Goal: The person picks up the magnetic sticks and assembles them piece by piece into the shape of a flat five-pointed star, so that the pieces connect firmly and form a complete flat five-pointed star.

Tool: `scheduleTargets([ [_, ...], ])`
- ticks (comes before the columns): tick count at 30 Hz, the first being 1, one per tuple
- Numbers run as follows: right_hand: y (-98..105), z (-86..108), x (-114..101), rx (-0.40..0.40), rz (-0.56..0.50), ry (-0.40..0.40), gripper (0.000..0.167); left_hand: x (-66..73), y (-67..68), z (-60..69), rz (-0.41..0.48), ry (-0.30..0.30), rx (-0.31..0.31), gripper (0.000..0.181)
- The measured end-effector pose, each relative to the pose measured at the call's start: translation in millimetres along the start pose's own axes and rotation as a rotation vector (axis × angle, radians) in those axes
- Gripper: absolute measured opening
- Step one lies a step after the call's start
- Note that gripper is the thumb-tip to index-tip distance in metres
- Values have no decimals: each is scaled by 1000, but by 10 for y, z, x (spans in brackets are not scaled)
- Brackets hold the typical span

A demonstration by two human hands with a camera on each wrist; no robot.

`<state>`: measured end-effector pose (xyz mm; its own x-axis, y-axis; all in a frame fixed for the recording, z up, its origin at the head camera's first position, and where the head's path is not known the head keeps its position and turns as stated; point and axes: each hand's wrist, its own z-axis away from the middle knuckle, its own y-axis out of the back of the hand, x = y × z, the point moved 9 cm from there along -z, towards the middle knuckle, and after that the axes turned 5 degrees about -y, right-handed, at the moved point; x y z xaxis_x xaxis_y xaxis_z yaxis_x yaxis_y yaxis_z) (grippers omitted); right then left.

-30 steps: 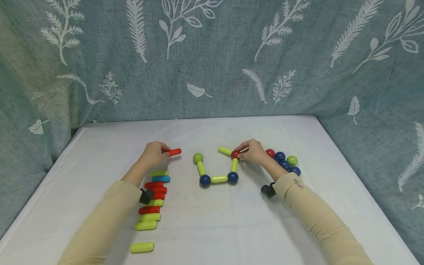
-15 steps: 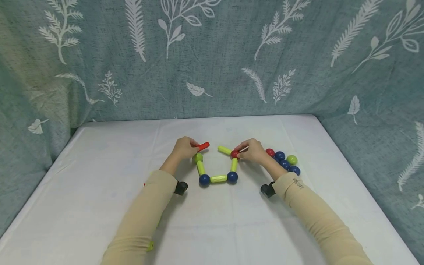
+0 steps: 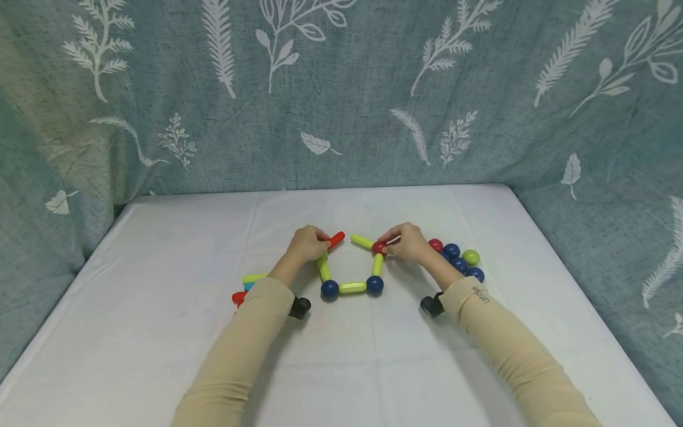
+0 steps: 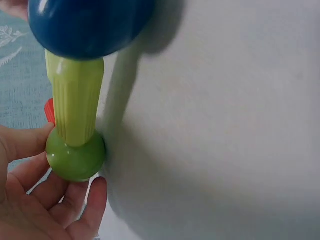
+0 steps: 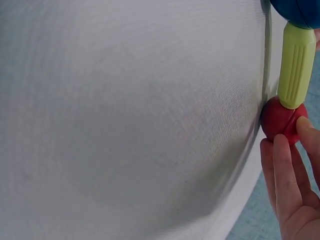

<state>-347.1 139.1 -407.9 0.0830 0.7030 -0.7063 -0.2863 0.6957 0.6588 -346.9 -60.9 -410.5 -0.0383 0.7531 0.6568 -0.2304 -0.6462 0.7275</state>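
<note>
My left hand (image 3: 308, 243) pinches a red stick (image 3: 337, 239) that points up and right, at the chain's left end. A green ball (image 4: 75, 154) sits among the fingers in the left wrist view; the hand mostly hides it in the head view. From that ball a yellow-green stick (image 3: 324, 270) leads to a blue ball (image 3: 329, 290). Another stick (image 3: 353, 288) links this to a second blue ball (image 3: 375, 286). One more stick (image 3: 377, 265) rises to a red ball (image 3: 379, 248), which my right hand (image 3: 408, 243) holds by its fingertips. A further stick (image 3: 361, 241) juts left from it.
Beside my right wrist lies a cluster of balls: a red one (image 3: 436, 245), a green one (image 3: 471, 257) and several blue ones (image 3: 451, 251). Under my left sleeve (image 3: 240, 356), partly covered, are loose sticks, including a yellow-green one (image 3: 254, 277). A leaf-patterned curtain (image 3: 320, 118) hangs behind the white table (image 3: 427, 367).
My left hand has carried the red stick rightward to the green ball, then slightly further right, covering the ball. My right hand has stayed on the red ball.
</note>
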Motion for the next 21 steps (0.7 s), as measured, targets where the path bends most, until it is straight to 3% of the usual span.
scheduleTargets([
  [9, 9, 15, -11, -3, -3, -7, 22, 8, -10, 63, -23, -109, -123, 39],
  [21, -19, 31, -27, 4, 35, 40, 24, -13, -22, 133, 35, -155, -62, 36],
])
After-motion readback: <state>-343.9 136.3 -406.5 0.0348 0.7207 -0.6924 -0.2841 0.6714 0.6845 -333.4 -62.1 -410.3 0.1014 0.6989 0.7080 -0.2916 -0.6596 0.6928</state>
